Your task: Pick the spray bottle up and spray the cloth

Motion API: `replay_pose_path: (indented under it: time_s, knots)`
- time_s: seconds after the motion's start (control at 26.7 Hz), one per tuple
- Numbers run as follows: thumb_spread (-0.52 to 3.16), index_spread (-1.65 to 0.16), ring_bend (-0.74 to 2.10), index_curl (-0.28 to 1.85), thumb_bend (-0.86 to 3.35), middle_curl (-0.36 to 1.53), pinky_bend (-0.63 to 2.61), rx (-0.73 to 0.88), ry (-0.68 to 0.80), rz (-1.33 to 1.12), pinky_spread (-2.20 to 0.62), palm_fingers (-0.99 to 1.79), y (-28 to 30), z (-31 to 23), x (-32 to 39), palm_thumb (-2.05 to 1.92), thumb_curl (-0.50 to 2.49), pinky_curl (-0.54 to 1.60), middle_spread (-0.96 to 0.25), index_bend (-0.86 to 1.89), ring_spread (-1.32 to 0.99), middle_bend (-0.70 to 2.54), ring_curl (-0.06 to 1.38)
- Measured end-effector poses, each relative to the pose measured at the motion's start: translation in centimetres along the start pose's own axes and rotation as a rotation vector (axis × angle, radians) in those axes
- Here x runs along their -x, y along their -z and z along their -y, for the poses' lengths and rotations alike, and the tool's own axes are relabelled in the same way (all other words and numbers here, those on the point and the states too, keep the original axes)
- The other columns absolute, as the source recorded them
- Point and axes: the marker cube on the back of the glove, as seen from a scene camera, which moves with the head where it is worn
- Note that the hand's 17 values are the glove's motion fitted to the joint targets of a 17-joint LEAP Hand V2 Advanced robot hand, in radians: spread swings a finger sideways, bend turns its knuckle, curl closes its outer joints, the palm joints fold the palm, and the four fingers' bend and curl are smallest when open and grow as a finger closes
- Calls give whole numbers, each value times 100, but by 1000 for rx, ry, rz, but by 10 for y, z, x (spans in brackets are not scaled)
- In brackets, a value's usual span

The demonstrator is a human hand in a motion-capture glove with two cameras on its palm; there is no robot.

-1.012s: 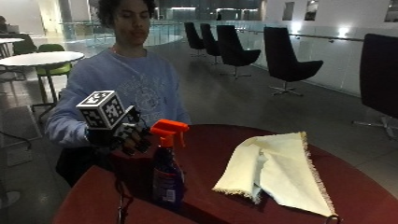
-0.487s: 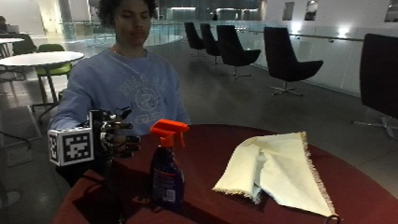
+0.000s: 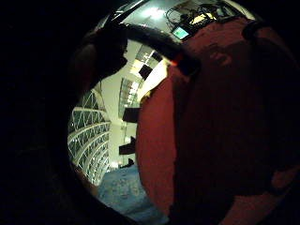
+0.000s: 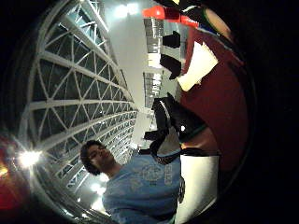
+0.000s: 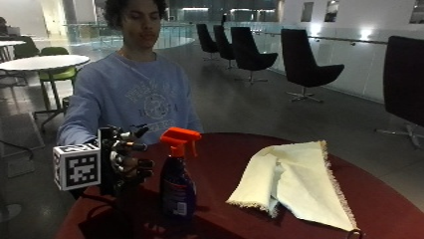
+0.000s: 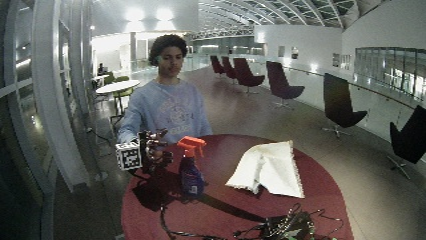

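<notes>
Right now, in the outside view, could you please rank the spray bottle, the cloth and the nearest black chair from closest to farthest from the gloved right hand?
From the gloved right hand:
1. Spray bottle, right beside it on the table.
2. Cloth, across the table past the bottle.
3. Nearest black chair, off the table, behind the cloth.

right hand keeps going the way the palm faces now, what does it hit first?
Most likely the spray bottle. The gloved right hand hangs beside it, apart, palm turned toward its neck below the orange trigger head. The gap between them looks free, though depth is hard to judge. The cloth lies farther on.
</notes>
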Motion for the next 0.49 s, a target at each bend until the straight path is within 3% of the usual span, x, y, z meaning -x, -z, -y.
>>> replay_pose_path:
  time_s: [0.49]
  knots:
    - [110, -39, 35, 23, -1, 38, 32, -121, -68, -58, 21, 55, -28, 85, -33, 73, 38, 36, -1, 14, 3, 27, 30]
